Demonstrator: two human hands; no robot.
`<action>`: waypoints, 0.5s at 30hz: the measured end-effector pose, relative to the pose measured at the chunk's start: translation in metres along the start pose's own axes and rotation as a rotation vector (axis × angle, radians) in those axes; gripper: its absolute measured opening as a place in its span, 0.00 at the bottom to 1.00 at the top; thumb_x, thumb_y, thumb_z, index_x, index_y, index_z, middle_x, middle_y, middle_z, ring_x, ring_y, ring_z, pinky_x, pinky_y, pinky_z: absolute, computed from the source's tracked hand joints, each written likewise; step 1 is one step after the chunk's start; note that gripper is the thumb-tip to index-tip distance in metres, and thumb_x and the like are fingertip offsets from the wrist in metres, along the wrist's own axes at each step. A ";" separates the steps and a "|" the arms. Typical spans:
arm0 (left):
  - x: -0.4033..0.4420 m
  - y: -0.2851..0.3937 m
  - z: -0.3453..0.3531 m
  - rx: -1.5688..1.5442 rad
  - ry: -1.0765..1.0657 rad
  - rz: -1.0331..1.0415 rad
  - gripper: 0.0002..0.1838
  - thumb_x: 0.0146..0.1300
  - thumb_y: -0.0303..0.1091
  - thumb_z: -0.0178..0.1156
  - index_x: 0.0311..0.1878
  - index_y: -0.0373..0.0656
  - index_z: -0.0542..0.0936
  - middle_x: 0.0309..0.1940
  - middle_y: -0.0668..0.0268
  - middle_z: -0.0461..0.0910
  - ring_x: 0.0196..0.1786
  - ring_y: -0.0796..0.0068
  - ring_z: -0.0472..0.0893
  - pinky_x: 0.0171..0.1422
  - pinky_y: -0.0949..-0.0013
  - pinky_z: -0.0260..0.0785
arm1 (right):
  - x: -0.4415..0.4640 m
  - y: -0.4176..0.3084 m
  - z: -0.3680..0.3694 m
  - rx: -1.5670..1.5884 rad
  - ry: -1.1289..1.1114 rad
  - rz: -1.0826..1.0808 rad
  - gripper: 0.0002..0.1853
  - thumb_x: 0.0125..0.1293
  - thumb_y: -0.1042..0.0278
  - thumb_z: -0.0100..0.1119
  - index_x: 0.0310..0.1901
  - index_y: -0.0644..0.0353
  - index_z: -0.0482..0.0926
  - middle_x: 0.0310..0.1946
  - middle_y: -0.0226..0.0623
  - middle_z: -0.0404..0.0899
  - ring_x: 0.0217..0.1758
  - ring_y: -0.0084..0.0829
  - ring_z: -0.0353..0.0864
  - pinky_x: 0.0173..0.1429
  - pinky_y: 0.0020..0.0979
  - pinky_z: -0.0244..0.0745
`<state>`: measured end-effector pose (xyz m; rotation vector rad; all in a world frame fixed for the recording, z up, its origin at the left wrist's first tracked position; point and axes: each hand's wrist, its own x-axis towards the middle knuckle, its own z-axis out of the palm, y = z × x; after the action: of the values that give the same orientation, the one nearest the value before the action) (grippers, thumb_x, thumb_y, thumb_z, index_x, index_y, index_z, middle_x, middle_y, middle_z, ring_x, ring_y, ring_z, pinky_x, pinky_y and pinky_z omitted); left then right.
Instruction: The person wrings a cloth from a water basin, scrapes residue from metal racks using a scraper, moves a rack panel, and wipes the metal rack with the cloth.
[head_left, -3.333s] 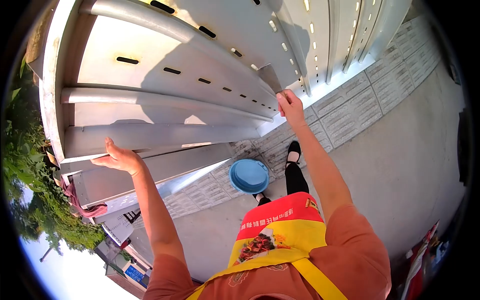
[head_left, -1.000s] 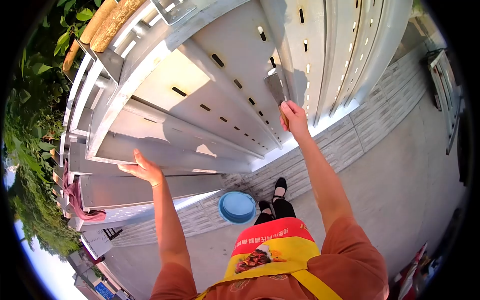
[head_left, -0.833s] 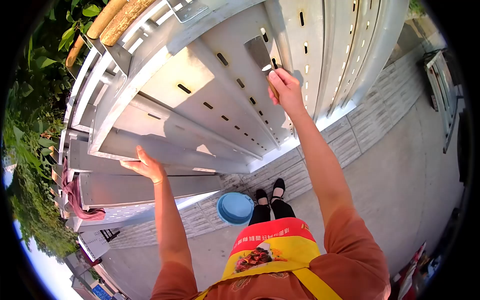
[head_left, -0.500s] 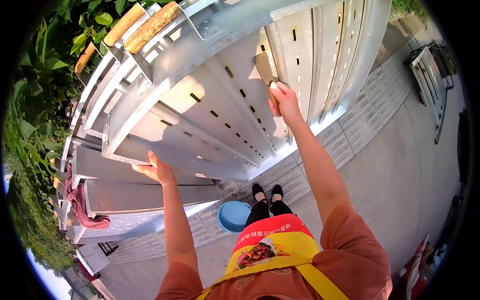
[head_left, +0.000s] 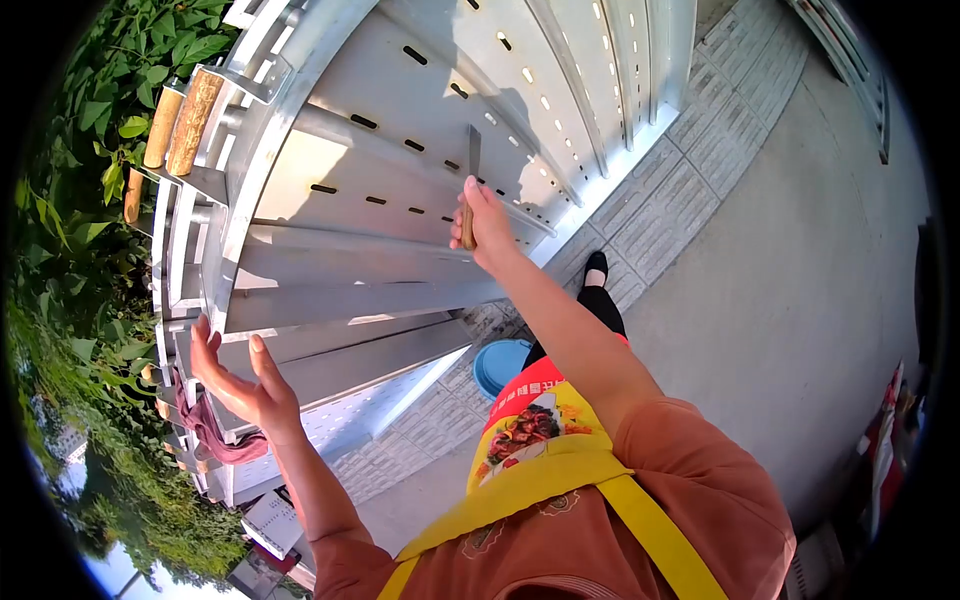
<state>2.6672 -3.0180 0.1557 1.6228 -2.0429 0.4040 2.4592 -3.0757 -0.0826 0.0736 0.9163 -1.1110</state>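
Since the scraper [head_left: 474,162] sits right in the right grip [head_left: 486,222], that's obviously the nearer hand: it's wrapped snugly around the wooden handle [head_left: 467,230], with the blade [head_left: 474,142] poking out toward the slotted metal panel [head_left: 345,160]. Long axis runs almost straight up the view. Can't tell if the blade actually touches metal. The left grip [head_left: 242,385] is well apart, empty and spread wide near the panel's lower corner, contact unclear. Maroon cloth [head_left: 217,440] hangs just past it, and a blue basin [head_left: 495,368] sits beside one leg [head_left: 605,308].
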 end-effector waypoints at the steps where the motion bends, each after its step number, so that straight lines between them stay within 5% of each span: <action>1: 0.034 0.010 0.005 0.052 -0.025 0.152 0.28 0.62 0.29 0.56 0.65 0.37 0.61 0.59 0.52 0.66 0.59 0.57 0.67 0.62 0.57 0.59 | 0.000 -0.009 0.016 0.108 -0.047 -0.002 0.20 0.66 0.45 0.48 0.36 0.56 0.62 0.19 0.33 0.64 0.17 0.28 0.65 0.20 0.33 0.64; 4: 0.126 0.042 0.038 0.155 -0.130 0.564 0.32 0.60 0.33 0.60 0.66 0.38 0.60 0.60 0.52 0.65 0.60 0.51 0.65 0.65 0.55 0.57 | 0.018 -0.014 0.045 0.387 -0.019 0.059 0.19 0.67 0.46 0.47 0.36 0.56 0.62 0.19 0.33 0.63 0.18 0.30 0.65 0.20 0.34 0.61; 8: 0.161 0.043 0.090 0.137 -0.399 0.600 0.36 0.56 0.34 0.63 0.66 0.38 0.59 0.61 0.53 0.64 0.65 0.52 0.61 0.67 0.56 0.55 | 0.022 -0.027 0.054 0.400 0.055 0.096 0.19 0.67 0.47 0.46 0.33 0.56 0.62 0.19 0.33 0.63 0.17 0.31 0.64 0.19 0.33 0.59; 15: 0.157 0.033 0.106 0.081 -0.353 0.587 0.31 0.59 0.31 0.59 0.65 0.40 0.60 0.61 0.53 0.64 0.67 0.52 0.59 0.68 0.56 0.54 | 0.026 -0.035 0.064 0.534 -0.002 0.184 0.18 0.67 0.46 0.46 0.32 0.53 0.62 0.20 0.34 0.64 0.17 0.33 0.65 0.19 0.36 0.59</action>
<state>2.5883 -3.1939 0.1560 1.1671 -2.8043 0.4227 2.4732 -3.1422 -0.0460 0.5829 0.5771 -1.1562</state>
